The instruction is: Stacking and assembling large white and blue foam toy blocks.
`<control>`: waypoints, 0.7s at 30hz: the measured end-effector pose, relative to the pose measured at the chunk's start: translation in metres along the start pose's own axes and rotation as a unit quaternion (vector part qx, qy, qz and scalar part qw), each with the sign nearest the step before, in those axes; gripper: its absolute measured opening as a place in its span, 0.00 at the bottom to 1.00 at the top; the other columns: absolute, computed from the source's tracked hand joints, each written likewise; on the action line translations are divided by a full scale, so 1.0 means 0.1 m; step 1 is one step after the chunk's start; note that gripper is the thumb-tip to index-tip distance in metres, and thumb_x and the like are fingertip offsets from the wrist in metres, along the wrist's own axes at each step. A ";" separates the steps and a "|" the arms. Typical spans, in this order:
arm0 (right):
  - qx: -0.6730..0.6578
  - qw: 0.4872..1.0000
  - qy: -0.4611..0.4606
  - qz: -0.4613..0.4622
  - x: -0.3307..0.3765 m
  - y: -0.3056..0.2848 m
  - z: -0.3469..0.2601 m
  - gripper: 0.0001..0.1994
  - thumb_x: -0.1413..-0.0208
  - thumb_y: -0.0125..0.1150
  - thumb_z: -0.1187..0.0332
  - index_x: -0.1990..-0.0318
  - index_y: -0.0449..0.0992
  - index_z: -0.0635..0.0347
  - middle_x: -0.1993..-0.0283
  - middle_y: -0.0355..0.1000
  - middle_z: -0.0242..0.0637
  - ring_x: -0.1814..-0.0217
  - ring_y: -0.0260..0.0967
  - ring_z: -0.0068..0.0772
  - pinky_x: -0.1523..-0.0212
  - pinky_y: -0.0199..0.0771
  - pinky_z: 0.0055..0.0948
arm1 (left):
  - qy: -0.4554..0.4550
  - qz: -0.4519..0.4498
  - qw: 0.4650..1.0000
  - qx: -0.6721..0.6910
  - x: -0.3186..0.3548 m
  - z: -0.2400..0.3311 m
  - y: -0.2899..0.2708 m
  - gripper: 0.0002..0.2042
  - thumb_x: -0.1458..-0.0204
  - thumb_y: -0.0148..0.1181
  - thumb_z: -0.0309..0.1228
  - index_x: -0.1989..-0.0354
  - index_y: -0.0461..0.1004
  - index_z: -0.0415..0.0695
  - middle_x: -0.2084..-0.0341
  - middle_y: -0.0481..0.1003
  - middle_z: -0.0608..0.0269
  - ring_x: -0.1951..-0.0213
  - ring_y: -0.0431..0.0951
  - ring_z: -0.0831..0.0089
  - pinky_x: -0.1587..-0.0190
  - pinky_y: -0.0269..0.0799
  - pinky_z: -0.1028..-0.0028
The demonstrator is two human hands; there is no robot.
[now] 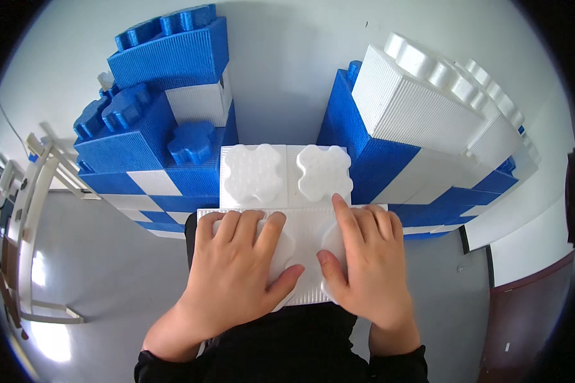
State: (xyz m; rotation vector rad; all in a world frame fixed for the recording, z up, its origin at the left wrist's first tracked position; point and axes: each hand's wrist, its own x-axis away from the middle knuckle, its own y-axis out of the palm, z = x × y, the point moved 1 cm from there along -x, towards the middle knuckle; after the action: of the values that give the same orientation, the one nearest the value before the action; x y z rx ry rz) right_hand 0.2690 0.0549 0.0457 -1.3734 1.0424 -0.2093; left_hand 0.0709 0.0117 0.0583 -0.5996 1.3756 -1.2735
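Observation:
In front of my body is a large white toy building block (308,255) with ribbed sides and rounded studs on top. My left hand (236,265) covers its left stud, fingers apart and bent over it, thumb along the inner side. Likewise, my right hand (367,262) lies over the right stud, its index finger reaching to the block's far edge. Both hands grip the block from above; their palms hide much of the studs. Just beyond it, a second white block (291,156) shows two lobed studs. I cannot tell whether the two blocks touch.
Stepped stacks of blue blocks (166,60) and white blocks rise on the left. More white blocks (421,102) top the blue and white stack on the right. A pale wall (281,57) stands behind. White metal frames (29,255) are at far left, a dark red door (524,325) at right.

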 end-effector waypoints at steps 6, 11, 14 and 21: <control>0.002 0.999 0.027 -0.017 0.10 0.03 -0.18 0.34 0.52 0.60 0.59 0.40 0.63 0.74 0.56 0.66 0.49 0.51 0.59 0.50 0.50 0.56 0.49 | 0.006 -0.004 1.000 0.009 0.11 -0.08 0.04 0.28 0.58 0.64 0.44 0.50 0.68 0.42 0.57 0.71 0.54 0.56 0.70 0.59 0.49 0.58 0.59; -0.022 0.998 0.030 -0.053 0.32 -0.10 -0.18 0.35 0.52 0.61 0.58 0.40 0.63 0.72 0.54 0.66 0.49 0.48 0.58 0.52 0.47 0.54 0.51 | -0.010 -0.015 1.000 -0.015 0.35 0.19 0.04 0.28 0.58 0.63 0.43 0.49 0.67 0.41 0.54 0.70 0.52 0.56 0.70 0.58 0.48 0.57 0.56; -0.020 0.998 0.034 -0.054 0.38 -0.10 -0.19 0.35 0.53 0.62 0.58 0.39 0.63 0.70 0.54 0.67 0.48 0.48 0.58 0.52 0.45 0.54 0.51 | -0.007 -0.026 0.999 -0.025 0.40 0.19 0.05 0.29 0.57 0.63 0.43 0.48 0.66 0.40 0.54 0.70 0.50 0.55 0.70 0.58 0.48 0.57 0.56; -0.015 0.999 0.030 -0.035 0.27 -0.06 -0.15 0.35 0.54 0.63 0.59 0.40 0.63 0.70 0.55 0.67 0.47 0.47 0.59 0.52 0.44 0.54 0.51 | 0.010 -0.004 1.000 0.005 0.28 0.08 0.08 0.28 0.56 0.63 0.44 0.48 0.67 0.40 0.55 0.71 0.52 0.56 0.70 0.59 0.49 0.57 0.56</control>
State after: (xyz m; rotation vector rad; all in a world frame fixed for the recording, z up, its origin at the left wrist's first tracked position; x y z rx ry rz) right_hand 0.2766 0.0245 0.0403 -1.4396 1.0527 -0.2892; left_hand 0.0733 -0.0138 0.0422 -0.5874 1.3832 -1.2941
